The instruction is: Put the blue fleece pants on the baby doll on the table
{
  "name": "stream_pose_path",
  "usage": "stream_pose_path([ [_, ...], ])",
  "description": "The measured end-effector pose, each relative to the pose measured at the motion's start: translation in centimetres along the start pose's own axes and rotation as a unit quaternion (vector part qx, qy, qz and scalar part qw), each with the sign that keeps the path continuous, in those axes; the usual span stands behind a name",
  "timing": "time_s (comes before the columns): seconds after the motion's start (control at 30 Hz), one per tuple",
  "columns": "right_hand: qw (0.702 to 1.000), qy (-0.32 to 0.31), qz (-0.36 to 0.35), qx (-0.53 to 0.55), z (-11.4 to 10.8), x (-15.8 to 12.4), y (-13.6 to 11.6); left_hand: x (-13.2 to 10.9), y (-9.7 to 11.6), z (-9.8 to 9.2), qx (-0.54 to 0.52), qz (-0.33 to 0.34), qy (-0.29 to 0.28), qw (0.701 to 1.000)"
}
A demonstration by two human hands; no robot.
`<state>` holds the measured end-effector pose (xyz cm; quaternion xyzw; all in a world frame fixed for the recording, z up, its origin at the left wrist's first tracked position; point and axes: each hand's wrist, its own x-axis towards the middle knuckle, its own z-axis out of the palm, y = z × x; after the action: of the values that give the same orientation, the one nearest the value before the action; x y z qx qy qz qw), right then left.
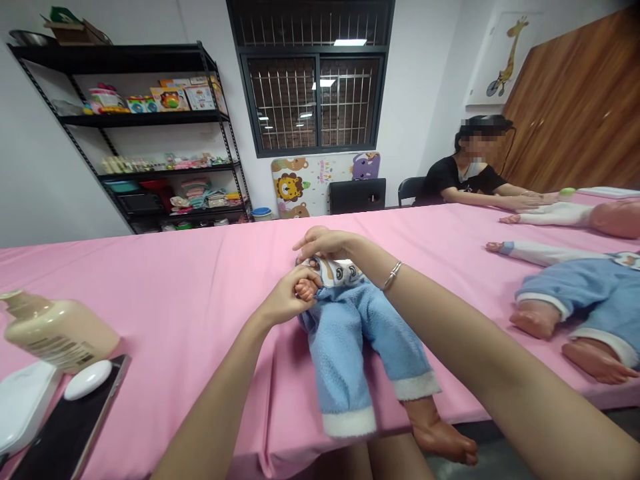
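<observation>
Doll's bare foot (443, 440) hangs off the tabletop (175, 293) edge at bottom centre. The baby doll (350, 333) lies mid-frame; left hand (287, 300) is closed around its tiny hand, right hand (323, 243) pinches the sleeve. Looks like mid-dressing; next move probably needs a gentle tug on the sleeve.

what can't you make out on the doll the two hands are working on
Head view only:
- The doll: head and chest hidden behind the right hand and forearm.
- The doll's small hand: mostly wrapped in the left hand, so the grip is unclear.
- One doll foot: hidden in the trouser cuff.
- Bottle label: too small to read.
</observation>
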<state>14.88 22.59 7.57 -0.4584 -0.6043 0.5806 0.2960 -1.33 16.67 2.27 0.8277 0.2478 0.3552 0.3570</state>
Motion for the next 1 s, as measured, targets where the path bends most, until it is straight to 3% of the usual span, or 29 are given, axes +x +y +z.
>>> stream_pose_path([
  [0.1,0.999,0.014,-0.001,0.04,0.7,1.6,0.7,0.0,0.1,0.1,-0.031,-0.014,-0.001,0.999],
  [0.27,0.986,0.141,-0.074,0.044,1.7,4.6,2.7,-0.1,0.4,-0.4,-0.123,-0.081,0.024,0.989],
  [0.47,0.961,0.243,-0.129,0.016,0.9,6.1,4.6,-0.6,0.7,-2.5,-0.193,-0.115,0.071,0.972],
  [0.5,0.954,0.266,-0.137,-0.023,0.7,6.1,4.9,-0.6,0.4,-3.1,-0.22,-0.115,0.097,0.964],
  [0.57,0.931,0.306,-0.155,-0.123,0.3,6.1,5.6,-0.7,-0.5,-4.4,-0.285,-0.108,0.206,0.93],
  [0.67,0.907,0.321,-0.163,-0.218,0.3,5.9,6.1,-0.8,-3.1,-6.5,-0.333,-0.123,0.406,0.842],
  [0.73,0.908,0.304,-0.168,-0.234,0.4,5.4,5.9,-1.0,-5.3,-7.6,-0.321,-0.182,0.483,0.794],
  [0.83,0.902,0.287,-0.178,-0.271,0.1,3.8,4.9,-1.5,-8.3,-8.2,-0.288,-0.26,0.53,0.754],
  [1.0,0.891,0.307,-0.098,-0.32,-3.0,-0.2,4.0,-1.8,-10.5,-7.8,-0.103,-0.328,0.508,0.79],
])
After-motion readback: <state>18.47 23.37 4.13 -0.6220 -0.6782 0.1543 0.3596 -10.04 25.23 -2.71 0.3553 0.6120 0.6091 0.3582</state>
